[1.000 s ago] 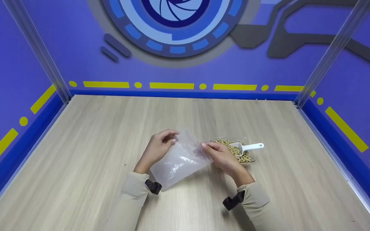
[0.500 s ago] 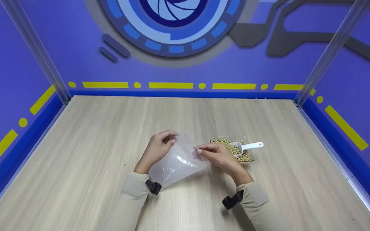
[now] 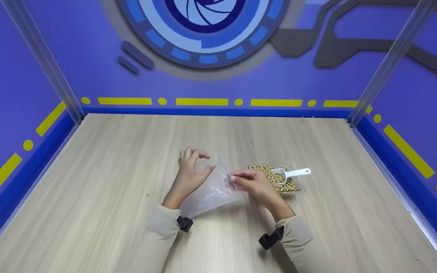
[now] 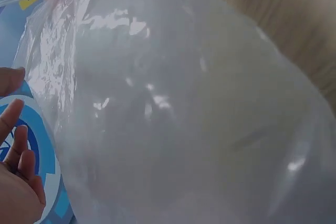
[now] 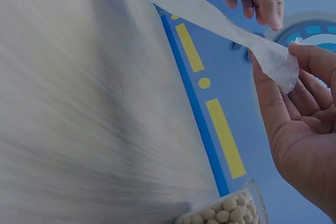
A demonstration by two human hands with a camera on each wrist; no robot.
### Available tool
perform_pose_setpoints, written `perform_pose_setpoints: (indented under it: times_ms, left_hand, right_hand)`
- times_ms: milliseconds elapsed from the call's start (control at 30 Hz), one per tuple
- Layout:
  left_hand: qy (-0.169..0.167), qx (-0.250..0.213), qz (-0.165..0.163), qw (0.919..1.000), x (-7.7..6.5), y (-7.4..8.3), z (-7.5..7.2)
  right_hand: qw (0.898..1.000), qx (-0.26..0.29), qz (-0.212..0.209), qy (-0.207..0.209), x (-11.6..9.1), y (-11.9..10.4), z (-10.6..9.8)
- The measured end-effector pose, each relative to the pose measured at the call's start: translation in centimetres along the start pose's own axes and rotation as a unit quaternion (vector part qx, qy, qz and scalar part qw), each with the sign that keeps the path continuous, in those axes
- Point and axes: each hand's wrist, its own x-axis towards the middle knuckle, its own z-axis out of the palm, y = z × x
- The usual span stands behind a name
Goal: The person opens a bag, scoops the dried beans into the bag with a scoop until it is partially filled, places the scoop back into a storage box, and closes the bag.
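Observation:
A clear plastic bag (image 3: 207,199) hangs between the two hands above the table. My right hand (image 3: 258,187) pinches its upper edge between thumb and fingers; the right wrist view also shows this grip on the bag (image 5: 281,69). Beside the bag's other side is my left hand (image 3: 191,175), thumb and fingers spread apart with nothing between them. In the left wrist view the bag (image 4: 173,108) fills most of the picture, with the left hand (image 4: 21,182) at its left edge.
Just right of the right hand stands a clear container (image 3: 297,189) of round, pale yellow beans (image 3: 262,167). A white scoop (image 3: 298,172) lies in the beans, its handle pointing right. Blue patterned walls (image 3: 218,87) enclose the wooden table (image 3: 127,159).
My left hand has let go of the bag and its fingers have spread. My right hand's pinch has shifted a little left along the edge, and the bag has sagged and crumpled slightly.

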Motion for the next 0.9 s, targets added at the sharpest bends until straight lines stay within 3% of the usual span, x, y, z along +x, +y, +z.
perform_pose_setpoints:
  times_ms: [167,367,633,900]
  left_hand:
    - [-0.036,-0.003,0.005,0.9993,-0.1,0.6,0.3]
    - [-0.088,-0.032,-0.032,0.9951,-0.2,1.1,0.9]
    - [-0.110,-0.065,-0.054,0.9904,-0.1,1.5,1.2]
    - [-0.139,-0.084,-0.059,0.9850,-0.1,1.7,1.1]
  right_hand:
    - [1.000,0.028,0.005,0.001,-0.1,-0.1,0.3]
    - [0.999,0.045,-0.004,-0.015,-0.2,-0.4,0.7]
    - [0.997,0.059,-0.015,-0.039,-0.2,-0.6,1.1]
    - [0.998,0.031,-0.024,-0.043,-0.3,-0.6,0.9]
